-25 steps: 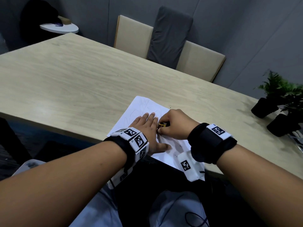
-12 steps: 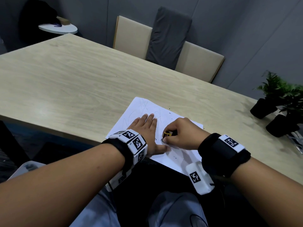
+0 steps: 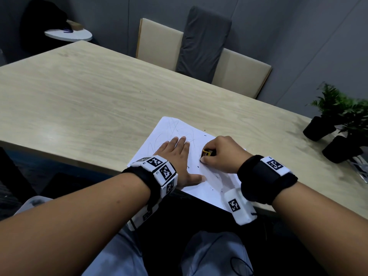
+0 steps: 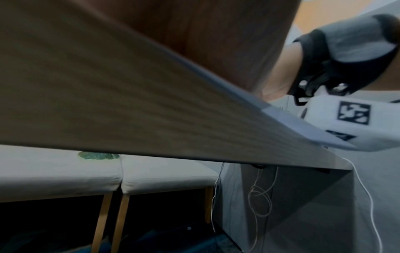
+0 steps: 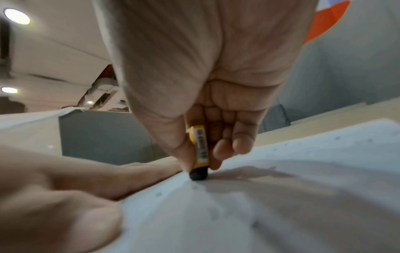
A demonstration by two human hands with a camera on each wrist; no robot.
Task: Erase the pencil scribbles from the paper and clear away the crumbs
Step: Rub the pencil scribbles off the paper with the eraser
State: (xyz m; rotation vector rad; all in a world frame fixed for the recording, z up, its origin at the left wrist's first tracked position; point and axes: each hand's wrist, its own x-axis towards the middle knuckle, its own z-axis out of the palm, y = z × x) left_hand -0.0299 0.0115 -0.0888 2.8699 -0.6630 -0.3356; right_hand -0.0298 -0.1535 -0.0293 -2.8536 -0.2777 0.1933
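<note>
A white sheet of paper [image 3: 201,176] with faint pencil scribbles [image 3: 175,132] on its far part lies at the near edge of the wooden table [image 3: 89,92]. My left hand [image 3: 179,156] lies flat on the sheet with its fingers straight. My right hand [image 3: 223,154] pinches a black eraser in a yellow sleeve [image 3: 207,153] between thumb and fingers. In the right wrist view the eraser [image 5: 199,154] stands upright with its black tip on the paper [image 5: 281,196]. Dark crumbs [image 3: 217,184] dot the near part of the sheet.
Two small potted plants [image 3: 338,124] stand at the table's right end. A beige bench with a grey cushion [image 3: 203,40] runs behind the far edge. The left wrist view shows the table's edge [image 4: 151,111], the bench seats below and hanging cables [image 4: 259,196].
My right hand has slid the eraser to the right and slightly toward me across the paper. The left hand has stayed flat on the sheet.
</note>
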